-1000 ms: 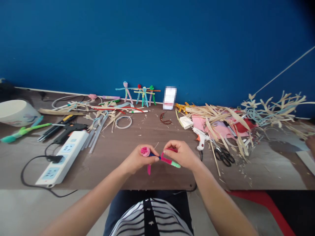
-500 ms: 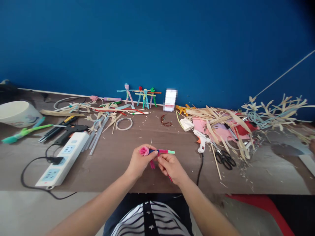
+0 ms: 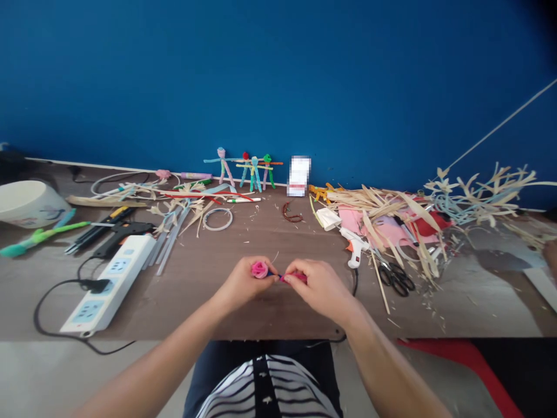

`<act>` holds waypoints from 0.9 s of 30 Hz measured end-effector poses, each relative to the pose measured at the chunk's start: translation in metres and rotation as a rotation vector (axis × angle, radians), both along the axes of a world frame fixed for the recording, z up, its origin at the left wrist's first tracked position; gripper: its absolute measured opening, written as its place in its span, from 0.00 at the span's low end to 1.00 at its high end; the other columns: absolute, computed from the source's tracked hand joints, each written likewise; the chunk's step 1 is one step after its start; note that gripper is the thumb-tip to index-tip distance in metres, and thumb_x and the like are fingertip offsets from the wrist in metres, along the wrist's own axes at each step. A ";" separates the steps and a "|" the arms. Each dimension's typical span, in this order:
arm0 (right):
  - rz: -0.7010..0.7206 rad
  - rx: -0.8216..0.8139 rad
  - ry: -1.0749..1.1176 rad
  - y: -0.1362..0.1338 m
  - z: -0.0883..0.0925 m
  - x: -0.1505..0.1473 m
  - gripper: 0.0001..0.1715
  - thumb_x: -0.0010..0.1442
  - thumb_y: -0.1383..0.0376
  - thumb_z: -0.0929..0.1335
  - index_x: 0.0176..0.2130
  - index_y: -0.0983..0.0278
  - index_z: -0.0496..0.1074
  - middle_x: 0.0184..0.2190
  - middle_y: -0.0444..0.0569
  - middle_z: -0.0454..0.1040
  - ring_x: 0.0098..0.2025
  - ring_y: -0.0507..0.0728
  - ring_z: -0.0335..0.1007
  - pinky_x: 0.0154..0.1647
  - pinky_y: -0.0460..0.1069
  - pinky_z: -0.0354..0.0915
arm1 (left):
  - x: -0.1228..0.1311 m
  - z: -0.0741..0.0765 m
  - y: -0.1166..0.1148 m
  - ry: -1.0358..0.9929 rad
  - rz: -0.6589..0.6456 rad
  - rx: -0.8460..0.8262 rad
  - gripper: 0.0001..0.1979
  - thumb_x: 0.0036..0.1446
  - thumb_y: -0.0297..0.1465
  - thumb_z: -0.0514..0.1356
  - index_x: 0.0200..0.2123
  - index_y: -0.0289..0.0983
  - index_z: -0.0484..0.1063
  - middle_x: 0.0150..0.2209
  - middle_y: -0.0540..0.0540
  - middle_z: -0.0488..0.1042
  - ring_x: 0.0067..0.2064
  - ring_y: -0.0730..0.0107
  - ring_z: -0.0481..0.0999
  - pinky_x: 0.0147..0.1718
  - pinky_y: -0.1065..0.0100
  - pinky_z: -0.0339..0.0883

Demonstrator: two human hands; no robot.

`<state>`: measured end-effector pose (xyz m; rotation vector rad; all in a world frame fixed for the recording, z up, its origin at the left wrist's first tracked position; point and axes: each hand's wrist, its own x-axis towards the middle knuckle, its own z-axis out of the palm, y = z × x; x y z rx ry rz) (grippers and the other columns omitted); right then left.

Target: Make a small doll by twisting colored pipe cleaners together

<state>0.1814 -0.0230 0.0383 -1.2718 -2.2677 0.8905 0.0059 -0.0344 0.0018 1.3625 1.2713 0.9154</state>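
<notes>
A pink pipe-cleaner flower [image 3: 259, 269] sits at the top of a stem held between my two hands, above the brown tabletop [image 3: 278, 313]. My left hand [image 3: 241, 284] pinches the stem just below the flower. My right hand [image 3: 319, 287] grips the same stem further along, where a pink pipe cleaner [image 3: 293, 278] shows between my fingers. A little dark blue shows near the flower. My fingers hide most of the stem and its green tip.
A white power strip [image 3: 108, 284] lies to the left, near a black glue gun [image 3: 124, 238]. To the right are a white glue gun [image 3: 354, 247], black scissors [image 3: 395, 277] and heaped palm-leaf strips [image 3: 383, 209]. Pipe-cleaner figures [image 3: 250, 171] stand against the blue wall.
My right hand has moved up from below the stem and now covers its far end. The green tip no longer shows. The flower stays in my left hand.
</notes>
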 end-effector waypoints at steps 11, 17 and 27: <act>-0.144 -0.671 0.616 0.013 -0.053 -0.016 0.13 0.49 0.57 0.65 0.25 0.66 0.65 0.14 0.38 0.62 0.12 0.44 0.51 0.12 0.41 0.46 | 0.009 -0.011 0.000 -0.457 0.223 -0.151 0.08 0.38 0.29 0.64 0.23 0.34 0.67 0.16 0.54 0.65 0.20 0.80 0.62 0.21 0.76 0.56; -0.182 -0.659 0.583 -0.010 -0.063 -0.033 0.11 0.53 0.61 0.60 0.30 0.66 0.65 0.16 0.38 0.59 0.11 0.43 0.47 0.12 0.41 0.43 | 0.012 -0.018 0.002 -0.219 0.417 -0.008 0.06 0.39 0.29 0.62 0.24 0.34 0.69 0.19 0.53 0.67 0.22 0.77 0.66 0.22 0.75 0.60; -0.056 -0.043 0.053 -0.012 -0.013 -0.012 0.12 0.57 0.65 0.59 0.26 0.65 0.66 0.18 0.41 0.61 0.20 0.48 0.52 0.21 0.43 0.47 | 0.004 -0.004 0.001 0.014 0.195 0.121 0.06 0.43 0.31 0.60 0.26 0.33 0.70 0.21 0.51 0.69 0.22 0.76 0.66 0.22 0.74 0.60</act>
